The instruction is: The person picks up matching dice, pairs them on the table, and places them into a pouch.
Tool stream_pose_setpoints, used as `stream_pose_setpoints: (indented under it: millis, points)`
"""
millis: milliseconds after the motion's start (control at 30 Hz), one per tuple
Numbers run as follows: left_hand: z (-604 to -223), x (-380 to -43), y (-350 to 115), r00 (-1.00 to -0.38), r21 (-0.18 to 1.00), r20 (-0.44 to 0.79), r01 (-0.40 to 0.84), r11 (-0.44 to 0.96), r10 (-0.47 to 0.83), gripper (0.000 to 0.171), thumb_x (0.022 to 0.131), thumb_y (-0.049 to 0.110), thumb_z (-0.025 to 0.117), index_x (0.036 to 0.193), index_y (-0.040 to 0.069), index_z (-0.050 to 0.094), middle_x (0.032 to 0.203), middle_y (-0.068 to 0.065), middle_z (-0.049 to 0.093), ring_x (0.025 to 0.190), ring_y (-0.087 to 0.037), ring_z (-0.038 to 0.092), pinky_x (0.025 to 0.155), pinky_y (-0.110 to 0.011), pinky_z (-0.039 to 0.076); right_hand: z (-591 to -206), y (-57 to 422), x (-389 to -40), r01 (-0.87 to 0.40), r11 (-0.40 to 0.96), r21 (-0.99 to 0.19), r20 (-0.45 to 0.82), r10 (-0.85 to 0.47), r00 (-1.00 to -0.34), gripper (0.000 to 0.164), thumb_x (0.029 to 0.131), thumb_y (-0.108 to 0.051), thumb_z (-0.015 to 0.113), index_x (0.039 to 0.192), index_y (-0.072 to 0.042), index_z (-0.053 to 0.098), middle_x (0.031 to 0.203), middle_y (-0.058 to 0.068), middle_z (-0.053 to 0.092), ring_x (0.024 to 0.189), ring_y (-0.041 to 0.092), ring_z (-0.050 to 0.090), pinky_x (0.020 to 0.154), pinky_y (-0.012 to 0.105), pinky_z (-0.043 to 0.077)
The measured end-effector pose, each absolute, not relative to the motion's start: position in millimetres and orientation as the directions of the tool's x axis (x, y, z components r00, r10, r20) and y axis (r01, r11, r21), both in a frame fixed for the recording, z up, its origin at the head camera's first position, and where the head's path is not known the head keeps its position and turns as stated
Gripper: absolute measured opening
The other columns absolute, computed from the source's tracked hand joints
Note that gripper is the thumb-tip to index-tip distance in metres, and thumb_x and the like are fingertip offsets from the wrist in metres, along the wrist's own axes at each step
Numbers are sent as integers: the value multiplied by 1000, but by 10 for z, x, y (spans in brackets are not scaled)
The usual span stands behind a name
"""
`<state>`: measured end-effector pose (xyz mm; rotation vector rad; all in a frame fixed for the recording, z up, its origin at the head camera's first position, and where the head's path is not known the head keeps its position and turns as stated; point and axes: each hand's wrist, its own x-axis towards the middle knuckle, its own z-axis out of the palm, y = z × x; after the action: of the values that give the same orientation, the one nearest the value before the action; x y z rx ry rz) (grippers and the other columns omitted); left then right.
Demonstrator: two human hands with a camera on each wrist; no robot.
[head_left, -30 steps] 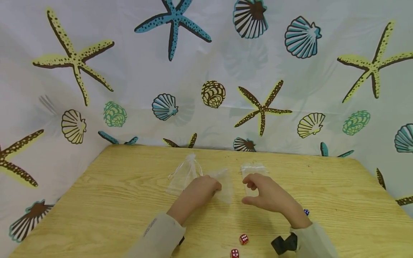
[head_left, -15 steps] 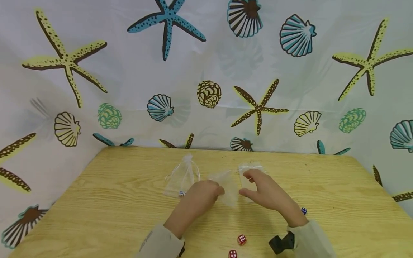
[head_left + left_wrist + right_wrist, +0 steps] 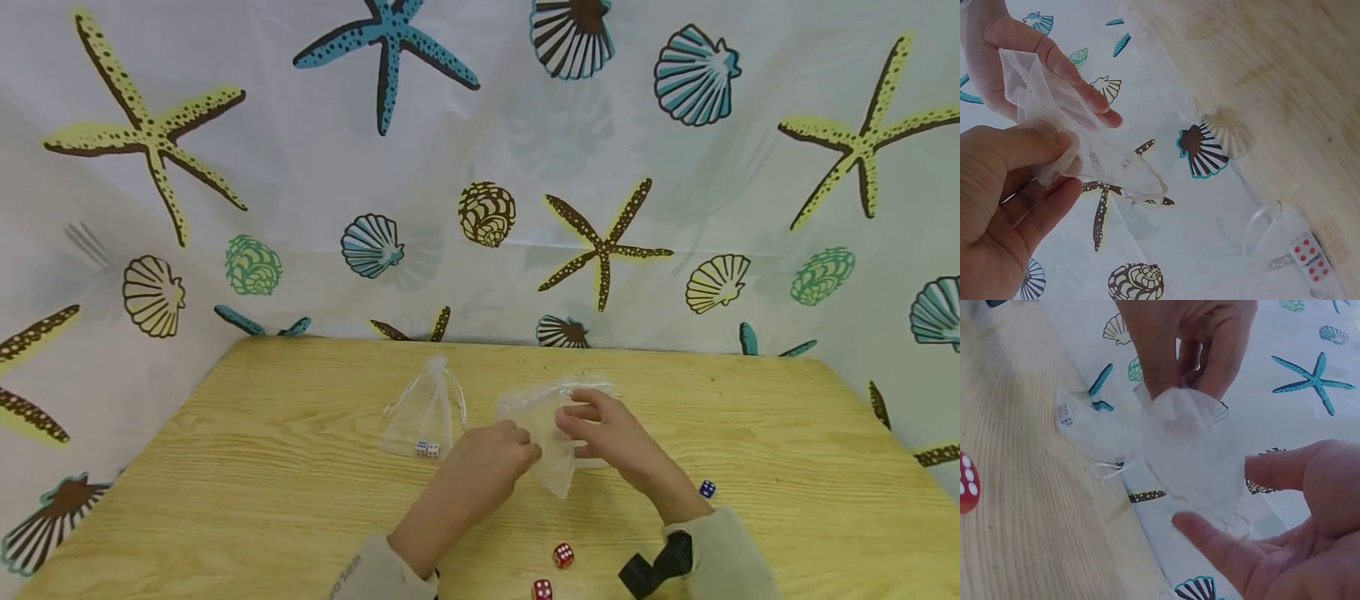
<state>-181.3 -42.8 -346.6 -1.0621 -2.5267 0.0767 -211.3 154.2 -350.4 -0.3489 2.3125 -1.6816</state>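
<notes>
While the left hand [image 3: 489, 460] pinches a thin white bag [image 3: 553, 468] above the worktop [image 3: 262, 467], the right hand [image 3: 617, 429] is close by, its fingers [image 3: 587, 396] wide apart; I can't tell if they touch it. A second bag [image 3: 408, 421], with white dice [image 3: 427, 450] inside, lies further left.

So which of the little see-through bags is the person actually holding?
The middle bag, pinched by the left hand; the left bag, with white dice, and the right bag both lie on the table.
</notes>
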Motion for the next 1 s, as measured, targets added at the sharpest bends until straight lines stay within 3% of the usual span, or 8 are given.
stream_pose_setpoints:
  millis: [233, 400, 567, 767, 900, 1000]
  points:
    - [-3439, -1777, -420, -597, -254, 363, 676, 692, 715, 11, 79, 5, 72, 84, 16, 73, 77, 5, 66, 67, -8, 55, 59, -16, 46, -3467, 1539, -2118, -36, 229, -973, -36, -306, -951, 55, 92, -9, 61, 141, 5, 39, 131, 24, 56, 104, 23, 66, 77, 31, 57]
    - [-3456, -1798, -448, -583, -154, 407, 715, 682, 703, 16, 80, 7, 72, 94, 14, 71, 90, 3, 68, 77, -11, 60, 66, -19, 50, -3429, 1540, -2101, -39, 208, -977, -11, -234, -972, 49, 92, -5, 59, 138, 4, 43, 128, 24, 58, 99, 19, 69, 75, 28, 57]
    - [-3446, -1842, -534, -648, 151, 463, 730, 667, 605, 30, 83, 22, 73, 111, 11, 67, 108, -2, 67, 99, -17, 64, 77, -30, 55, -3401, 1582, -2099, -57, 181, -982, 16, -218, -976, 47, 93, -3, 56, 138, 4, 43, 129, 25, 57, 96, 13, 69, 76, 28, 57]
    - [-3484, -1938, -606, -796, 590, 544, 588, 553, 267, 26, 88, 16, 67, 112, 5, 64, 108, -9, 66, 95, -23, 64, 79, -36, 55, -3353, 1592, -2073, -67, 164, -984, 28, -233, -972, 48, 93, -4, 57, 139, 1, 43, 129, 23, 58, 94, 9, 69, 76, 27, 57]
    - [-3488, -2010, -648, -929, 890, 357, 370, 267, 99, 34, 92, 15, 62, 122, 2, 54, 118, -15, 59, 102, -26, 60, 84, -37, 54, -3310, 1546, -2007, -94, 153, -984, 51, -264, -963, 48, 93, -5, 59, 138, 1, 44, 129, 23, 58, 95, 10, 69, 76, 28, 57]
    - [-3456, -2042, -685, -980, 987, 158, 157, -13, 122, 44, 96, 20, 55, 134, 1, 41, 125, -16, 50, 106, -23, 56, 88, -33, 52, -3276, 1500, -1958, -117, 134, -984, 74, -290, -954, 48, 92, -4, 59, 138, 2, 44, 129, 24, 57, 96, 12, 69, 75, 29, 57]
